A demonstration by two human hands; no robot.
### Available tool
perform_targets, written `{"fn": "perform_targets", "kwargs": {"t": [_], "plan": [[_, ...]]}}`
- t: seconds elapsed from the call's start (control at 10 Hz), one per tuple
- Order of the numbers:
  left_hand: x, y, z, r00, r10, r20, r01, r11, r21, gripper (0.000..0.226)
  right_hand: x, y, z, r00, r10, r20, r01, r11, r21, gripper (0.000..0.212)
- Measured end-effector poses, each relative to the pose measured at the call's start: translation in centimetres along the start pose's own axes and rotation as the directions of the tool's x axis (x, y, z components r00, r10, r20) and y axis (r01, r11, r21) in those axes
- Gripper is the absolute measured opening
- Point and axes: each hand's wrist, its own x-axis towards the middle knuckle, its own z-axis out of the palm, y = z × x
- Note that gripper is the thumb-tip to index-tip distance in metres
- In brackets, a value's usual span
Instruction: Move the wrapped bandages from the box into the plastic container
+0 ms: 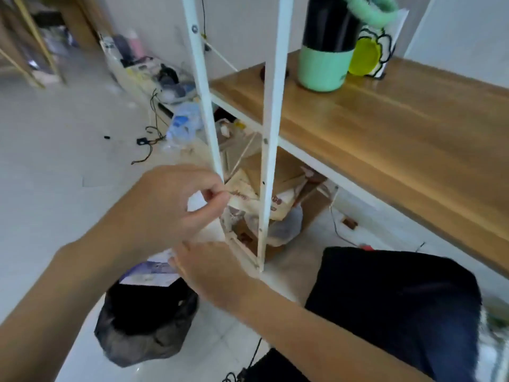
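Observation:
My left hand [176, 208] is in the middle of the view, thumb and forefinger pinched on a small white wrapped piece [197, 201]; blur hides what it is. Just below, my right hand [212, 271] reaches left, its fingers closed on the edge of a white and purple box [150, 272]. The box hangs over a black bag-lined bin [146, 323]. White material [210, 232] runs between the two hands. I cannot make out a plastic container in this view.
A white metal shelf frame [268, 161] stands right behind my hands, with cardboard and packets [286, 188] on its low shelf. A wooden desk top [385, 128] with a green and black bottle [325, 51] is at right. Cables and clutter [165, 86] lie on the floor at left. My dark-clothed knee [391, 304] is at lower right.

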Motion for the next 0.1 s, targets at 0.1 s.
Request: {"fn": "perform_targets", "kwargs": {"t": [0.1], "plan": [[-1.76, -2.56, 0.66, 0.984, -0.151, -0.094, 0.149, 0.988, -0.035, 0.036, -0.28, -1.62, 5.60, 0.844, 0.025, 0.535, -0.106, 0.987, 0.121, 0.037]]}}
